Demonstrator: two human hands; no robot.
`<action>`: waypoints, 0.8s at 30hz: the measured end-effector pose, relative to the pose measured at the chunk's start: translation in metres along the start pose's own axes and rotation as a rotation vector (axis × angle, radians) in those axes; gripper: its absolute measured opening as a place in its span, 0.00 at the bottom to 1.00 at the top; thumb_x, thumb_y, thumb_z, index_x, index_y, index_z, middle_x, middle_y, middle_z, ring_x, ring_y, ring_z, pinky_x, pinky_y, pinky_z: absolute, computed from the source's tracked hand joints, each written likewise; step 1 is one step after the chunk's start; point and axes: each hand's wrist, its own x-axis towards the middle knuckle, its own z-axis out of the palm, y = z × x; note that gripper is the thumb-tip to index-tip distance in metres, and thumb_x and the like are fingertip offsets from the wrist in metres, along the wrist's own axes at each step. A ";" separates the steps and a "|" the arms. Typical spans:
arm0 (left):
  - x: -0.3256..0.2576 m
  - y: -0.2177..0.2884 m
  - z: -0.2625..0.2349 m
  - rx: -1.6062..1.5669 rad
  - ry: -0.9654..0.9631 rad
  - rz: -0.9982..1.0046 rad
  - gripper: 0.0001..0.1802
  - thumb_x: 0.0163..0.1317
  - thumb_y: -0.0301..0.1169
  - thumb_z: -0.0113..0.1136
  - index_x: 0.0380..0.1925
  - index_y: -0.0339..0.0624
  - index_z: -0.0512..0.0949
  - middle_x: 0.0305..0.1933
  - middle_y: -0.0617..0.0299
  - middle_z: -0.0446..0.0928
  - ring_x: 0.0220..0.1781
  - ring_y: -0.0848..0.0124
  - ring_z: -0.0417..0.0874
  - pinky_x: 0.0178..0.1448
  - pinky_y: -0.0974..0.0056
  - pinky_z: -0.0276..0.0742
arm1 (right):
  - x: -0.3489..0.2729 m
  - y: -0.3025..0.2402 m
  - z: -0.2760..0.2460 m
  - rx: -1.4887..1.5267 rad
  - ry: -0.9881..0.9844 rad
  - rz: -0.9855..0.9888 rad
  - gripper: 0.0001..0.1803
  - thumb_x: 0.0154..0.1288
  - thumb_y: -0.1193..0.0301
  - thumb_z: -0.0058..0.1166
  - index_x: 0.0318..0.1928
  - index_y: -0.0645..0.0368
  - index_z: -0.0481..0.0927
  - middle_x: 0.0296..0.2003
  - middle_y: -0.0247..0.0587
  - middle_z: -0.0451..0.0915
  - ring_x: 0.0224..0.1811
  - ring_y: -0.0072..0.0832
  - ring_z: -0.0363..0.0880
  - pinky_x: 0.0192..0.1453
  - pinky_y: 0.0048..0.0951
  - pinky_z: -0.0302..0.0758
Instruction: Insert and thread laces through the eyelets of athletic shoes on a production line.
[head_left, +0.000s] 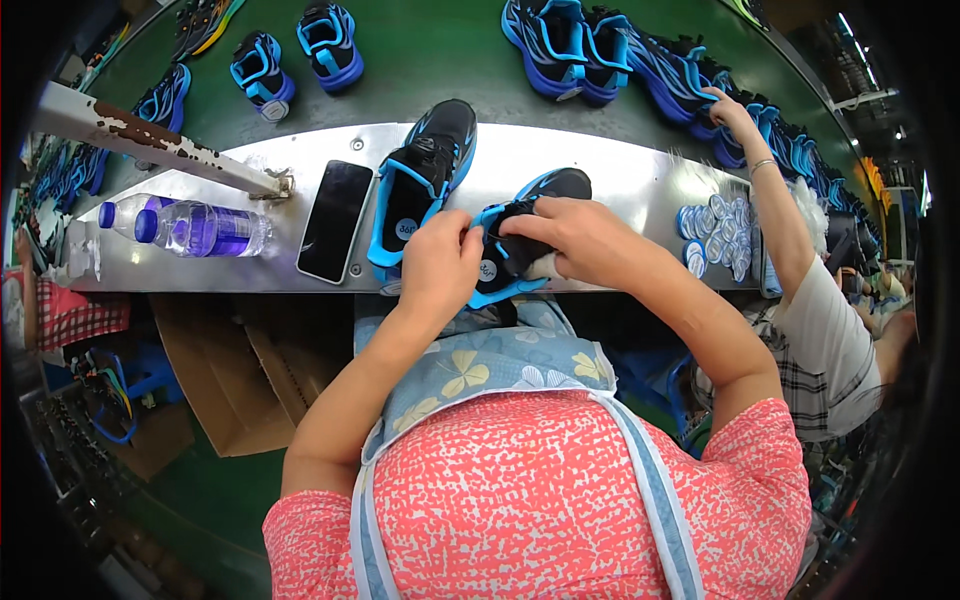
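A black sneaker with bright blue trim (530, 190) lies at the metal ledge's near edge, its toe pointing away and to the right. My left hand (440, 262) is closed on the left side of its collar. My right hand (580, 238) grips the sneaker near the tongue, fingers bent at the opening; something pale shows beneath them, too hidden to name. A round label is visible on the insole. Just left of it, a matching sneaker (450, 140) sits with its opening toward me and a similar round label inside.
On the ledge (620, 150) are a black-screened phone (337, 220), purple-labelled bottles (215, 230) and piles of round stickers (720, 235). A chipped white post (170, 140) rises at left. Sneakers line the green surface (430, 50) beyond. At right, a co-worker's hand (728, 112) touches sneakers.
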 end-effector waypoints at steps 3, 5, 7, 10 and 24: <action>-0.001 0.016 -0.013 -0.134 -0.114 -0.100 0.15 0.64 0.36 0.56 0.26 0.34 0.77 0.23 0.59 0.75 0.20 0.71 0.73 0.27 0.67 0.68 | 0.002 0.005 -0.002 0.098 -0.062 0.071 0.34 0.39 0.85 0.51 0.54 0.53 0.73 0.32 0.46 0.74 0.40 0.46 0.76 0.42 0.39 0.74; 0.006 0.032 -0.034 -0.386 -0.504 -0.446 0.16 0.65 0.38 0.55 0.29 0.33 0.79 0.23 0.61 0.77 0.18 0.75 0.71 0.24 0.70 0.66 | 0.000 0.007 -0.006 0.211 -0.084 0.071 0.35 0.41 0.84 0.53 0.56 0.54 0.71 0.39 0.47 0.76 0.42 0.45 0.77 0.44 0.38 0.74; 0.017 0.035 -0.038 -0.500 -0.659 -0.620 0.17 0.66 0.40 0.55 0.31 0.34 0.81 0.20 0.61 0.77 0.13 0.82 0.65 0.17 0.75 0.56 | 0.005 0.000 -0.014 0.313 -0.071 0.051 0.34 0.45 0.81 0.55 0.58 0.52 0.70 0.41 0.47 0.76 0.42 0.44 0.77 0.44 0.38 0.74; 0.020 0.026 -0.033 -0.617 -0.728 -0.773 0.14 0.65 0.38 0.56 0.31 0.38 0.79 0.18 0.59 0.76 0.09 0.85 0.58 0.14 0.76 0.45 | 0.003 0.009 -0.001 0.369 0.034 -0.025 0.29 0.60 0.71 0.53 0.64 0.49 0.66 0.44 0.48 0.78 0.42 0.43 0.78 0.43 0.38 0.75; -0.004 0.013 -0.031 -0.770 -0.659 -0.744 0.13 0.68 0.35 0.51 0.32 0.36 0.77 0.21 0.52 0.80 0.06 0.80 0.64 0.12 0.76 0.54 | 0.016 -0.009 0.028 0.111 0.101 0.143 0.35 0.57 0.69 0.56 0.67 0.40 0.64 0.27 0.44 0.73 0.30 0.43 0.76 0.33 0.41 0.72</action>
